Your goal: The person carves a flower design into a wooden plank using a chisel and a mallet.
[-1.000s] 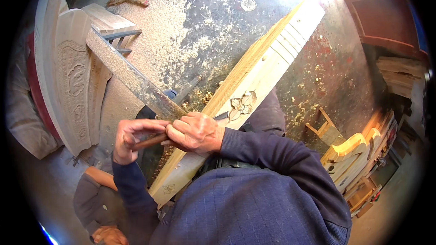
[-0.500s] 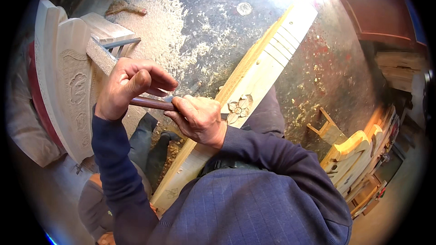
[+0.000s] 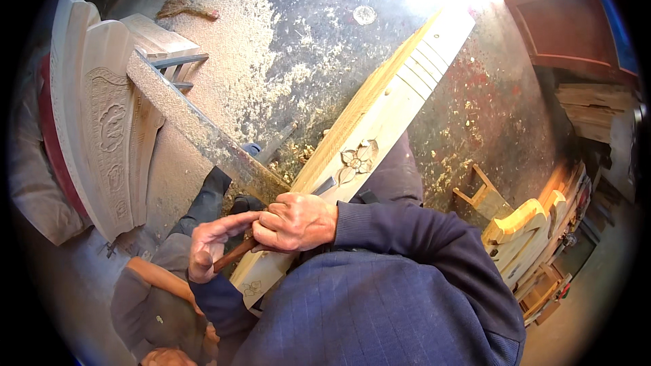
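A long pale wooden beam (image 3: 380,121) runs diagonally below me, with a carved flower (image 3: 359,159), several cut grooves near its far end and a drawn flower near its near end. My right hand (image 3: 291,222) is closed round a chisel (image 3: 232,257) low over the beam; its metal blade points up-right toward the carving, just short of it. My left hand (image 3: 211,242) is at the rear of the wooden handle, palm against it, fingers stretched out toward my right knuckles.
A co-worker (image 3: 149,305) is at lower left. Carved furniture (image 3: 108,135) and a sawdust-covered bar (image 3: 176,112) lie left. Sawdust (image 3: 230,41) covers part of the floor. Wooden panels (image 3: 522,227), a small wooden frame (image 3: 488,196) and a dark red cabinet (image 3: 563,24) are at right.
My left hand, raised up and left half a second ago, has come back down onto the handle's end. My right hand and the chisel have shifted slightly downward.
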Available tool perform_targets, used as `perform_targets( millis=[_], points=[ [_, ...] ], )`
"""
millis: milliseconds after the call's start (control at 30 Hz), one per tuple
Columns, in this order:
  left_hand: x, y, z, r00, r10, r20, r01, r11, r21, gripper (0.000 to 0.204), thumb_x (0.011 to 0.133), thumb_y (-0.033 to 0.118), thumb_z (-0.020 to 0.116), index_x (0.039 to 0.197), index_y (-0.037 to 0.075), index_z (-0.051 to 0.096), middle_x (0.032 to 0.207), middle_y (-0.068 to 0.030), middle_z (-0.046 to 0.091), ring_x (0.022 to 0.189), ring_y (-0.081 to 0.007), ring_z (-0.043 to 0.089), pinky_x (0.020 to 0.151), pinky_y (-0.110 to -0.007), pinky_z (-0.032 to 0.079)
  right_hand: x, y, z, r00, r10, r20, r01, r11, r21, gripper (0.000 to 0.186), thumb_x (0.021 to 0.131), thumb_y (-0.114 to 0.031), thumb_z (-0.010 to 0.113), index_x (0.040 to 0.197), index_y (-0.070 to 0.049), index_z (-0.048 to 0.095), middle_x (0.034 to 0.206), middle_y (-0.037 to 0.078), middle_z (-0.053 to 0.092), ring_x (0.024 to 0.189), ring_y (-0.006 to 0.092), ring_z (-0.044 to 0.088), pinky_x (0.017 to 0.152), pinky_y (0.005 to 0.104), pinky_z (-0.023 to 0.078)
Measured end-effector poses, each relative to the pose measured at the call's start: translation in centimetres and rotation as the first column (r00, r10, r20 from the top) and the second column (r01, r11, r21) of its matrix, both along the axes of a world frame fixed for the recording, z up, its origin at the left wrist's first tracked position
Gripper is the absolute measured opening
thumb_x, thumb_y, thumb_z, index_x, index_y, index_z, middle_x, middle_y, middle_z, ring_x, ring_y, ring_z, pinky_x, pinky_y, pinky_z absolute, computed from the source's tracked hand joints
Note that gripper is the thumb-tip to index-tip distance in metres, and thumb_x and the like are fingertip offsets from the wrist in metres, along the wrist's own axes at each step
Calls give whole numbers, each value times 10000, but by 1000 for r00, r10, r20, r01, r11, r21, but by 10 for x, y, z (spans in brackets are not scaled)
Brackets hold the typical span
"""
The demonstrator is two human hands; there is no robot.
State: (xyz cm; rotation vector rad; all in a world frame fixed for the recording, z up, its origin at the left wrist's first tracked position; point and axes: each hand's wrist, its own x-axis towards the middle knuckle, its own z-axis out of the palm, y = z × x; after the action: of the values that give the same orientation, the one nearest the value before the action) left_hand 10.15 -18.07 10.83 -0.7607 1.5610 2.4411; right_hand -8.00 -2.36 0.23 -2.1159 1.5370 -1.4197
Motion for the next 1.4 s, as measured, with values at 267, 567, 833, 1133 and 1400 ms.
perform_targets(
  millis=[267,567,833,1133,1400],
  points=[
    [11,14,-6,994,108,-35,-103,987,123,1333,915,844,663,1530,-297,352,1497,-446,536,1416,-455,597,1229,-495,459,-2,0,-9,982,114,149,-124,991,57,280,966,-311,708,897,-87,556,759,62,621,653,242,697,571,403,556],
    [0,19,5,990,141,30,-142,989,44,1337,876,875,680,1489,-288,436,1412,-431,615,1344,-445,658,1179,-489,512,-1,0,-9,973,124,194,-137,989,56,319,987,-330,720,876,-89,542,747,68,620,638,250,693,558,412,557],
    [-12,21,12,973,192,127,-175,975,-136,1264,831,911,687,1347,-241,624,1368,-376,680,1264,-418,717,1138,-487,552,-4,-2,-11,985,109,136,-116,992,42,330,999,-355,705,879,-93,543,747,56,610,637,232,688,566,394,557],
    [-15,-10,2,983,115,143,-90,981,-172,1205,814,927,679,1251,-196,703,1354,-372,689,1240,-406,731,1107,-503,580,-8,-9,-13,996,21,86,-25,999,45,331,995,-367,714,896,-94,557,747,28,574,640,194,660,566,373,547],
    [-25,-32,-10,983,59,171,-34,989,-145,1242,801,962,643,1212,-208,705,1330,-379,696,1200,-398,750,1066,-495,607,-8,-14,-15,994,-47,102,39,996,76,312,998,-345,709,903,-91,555,766,32,567,651,201,660,582,371,546]
  ],
)
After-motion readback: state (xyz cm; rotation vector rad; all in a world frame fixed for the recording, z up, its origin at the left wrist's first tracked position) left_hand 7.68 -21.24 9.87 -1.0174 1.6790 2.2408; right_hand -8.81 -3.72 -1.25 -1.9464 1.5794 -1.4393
